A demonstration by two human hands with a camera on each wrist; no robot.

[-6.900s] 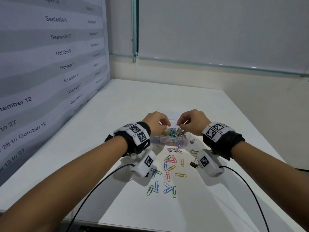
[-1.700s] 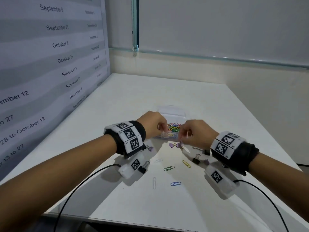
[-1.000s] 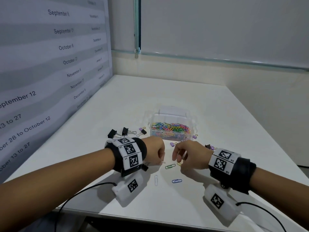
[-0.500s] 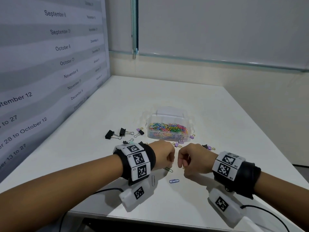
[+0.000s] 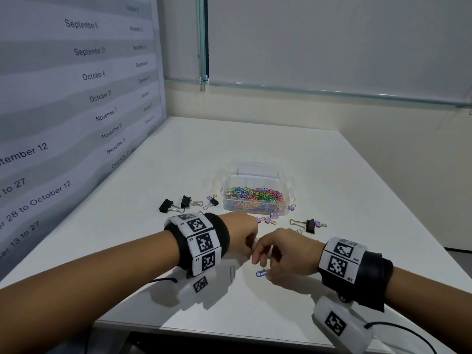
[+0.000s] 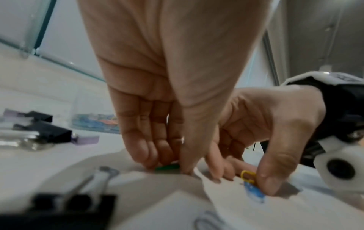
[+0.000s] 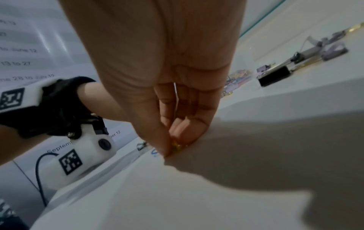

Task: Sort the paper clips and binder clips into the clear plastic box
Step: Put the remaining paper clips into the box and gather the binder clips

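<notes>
Head view: both hands work close together at the near edge of the white table (image 5: 255, 139). The left hand (image 5: 241, 232) has its fingers curled down onto the surface, pinching a green paper clip (image 6: 167, 167) between fingertips and thumb. The right hand (image 5: 283, 254) pinches a yellow paper clip (image 6: 248, 175) between thumb and fingers, touching a blue paper clip (image 5: 261, 273) that lies on the table. 1 pale paper clip (image 5: 232, 272) lies between the wrists. The clear plastic box (image 5: 258, 198) stands farther back, open-topped and holding a heap of coloured paper clips. Black binder clips (image 5: 178, 204) lie to the left of the box, and small purple binder clips (image 5: 267, 220) lie just in front of it. 1 more black binder clip (image 5: 309, 224) lies to the right.
</notes>
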